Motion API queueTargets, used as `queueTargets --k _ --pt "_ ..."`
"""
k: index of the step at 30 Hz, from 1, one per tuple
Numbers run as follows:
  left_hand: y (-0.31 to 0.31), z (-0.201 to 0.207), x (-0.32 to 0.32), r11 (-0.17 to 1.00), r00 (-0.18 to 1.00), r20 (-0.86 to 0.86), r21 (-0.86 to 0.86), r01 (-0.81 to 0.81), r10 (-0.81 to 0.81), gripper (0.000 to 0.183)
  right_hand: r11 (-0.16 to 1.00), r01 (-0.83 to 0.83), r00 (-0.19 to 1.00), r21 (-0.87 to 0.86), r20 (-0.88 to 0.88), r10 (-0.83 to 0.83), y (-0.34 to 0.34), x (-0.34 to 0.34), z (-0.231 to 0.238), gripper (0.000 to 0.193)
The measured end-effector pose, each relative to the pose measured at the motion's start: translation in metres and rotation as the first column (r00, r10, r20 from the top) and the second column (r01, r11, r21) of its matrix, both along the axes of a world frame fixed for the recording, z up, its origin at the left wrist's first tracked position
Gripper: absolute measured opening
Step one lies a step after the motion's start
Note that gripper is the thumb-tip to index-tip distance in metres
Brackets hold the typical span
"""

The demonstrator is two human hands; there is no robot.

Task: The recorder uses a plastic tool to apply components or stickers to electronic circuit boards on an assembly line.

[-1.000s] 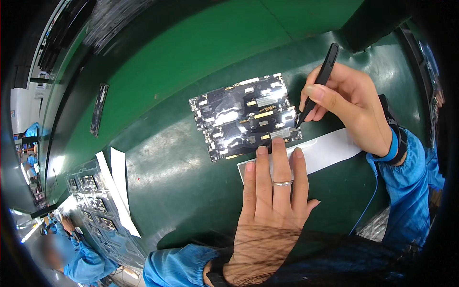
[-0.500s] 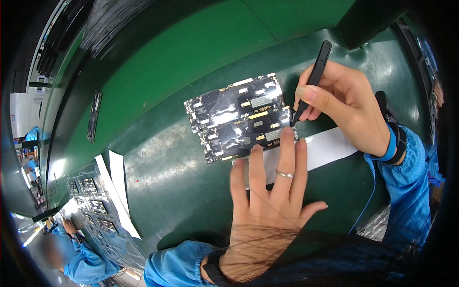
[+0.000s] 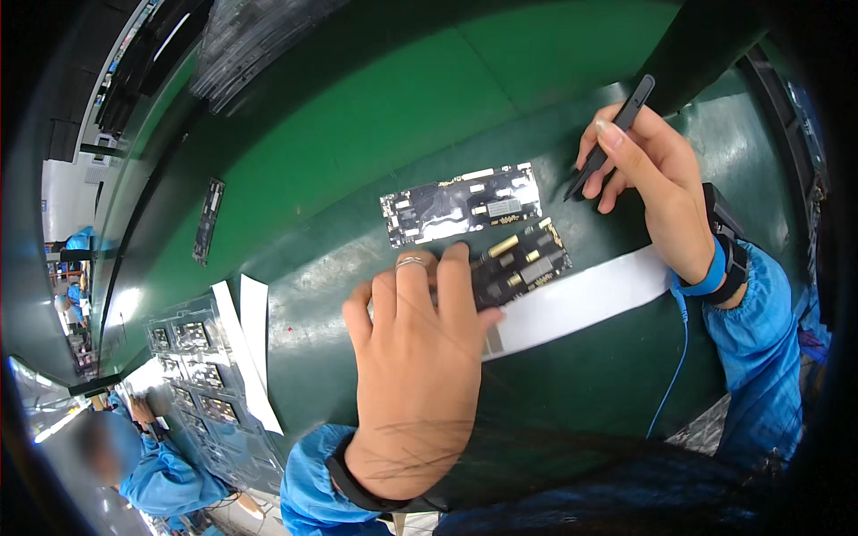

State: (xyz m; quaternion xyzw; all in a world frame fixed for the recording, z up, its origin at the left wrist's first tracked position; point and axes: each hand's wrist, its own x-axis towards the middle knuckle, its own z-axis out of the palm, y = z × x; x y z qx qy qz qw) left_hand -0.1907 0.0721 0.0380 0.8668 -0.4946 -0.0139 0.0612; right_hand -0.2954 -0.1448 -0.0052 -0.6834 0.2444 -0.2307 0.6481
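My left hand (image 3: 416,357) grips the left end of the nearer black circuit board (image 3: 525,265), its fingers covering that end and its thumb at the near edge. This board lies at a slant, overlapping a long white strip (image 3: 585,295). Just beyond it, a second black circuit board (image 3: 460,205) with a glossy film lies flat on the green work surface. My right hand (image 3: 657,174) holds slim black tweezers (image 3: 612,134) between thumb and fingers. Their tip points down toward the surface, right of the boards and apart from them.
A clear tray (image 3: 201,380) with several small boards stands at the left, with white paper strips (image 3: 255,348) along its edge. A narrow dark board (image 3: 208,221) lies farther off. A blue cord (image 3: 675,362) hangs from my right wrist. Another person (image 3: 161,464) sits at lower left.
My left hand has shifted left, from pressing flat near the boards to gripping the nearer one. That board has turned and parted from the far one. The tweezers have lifted away from it.
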Motion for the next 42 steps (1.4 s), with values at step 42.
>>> queueTargets --k 42 --pt "0.008 0.026 -0.105 0.863 0.959 -0.282 0.487 0.133 0.012 0.091 0.898 -0.424 0.905 -0.122 -0.095 0.414 0.042 -0.021 0.004 0.016"
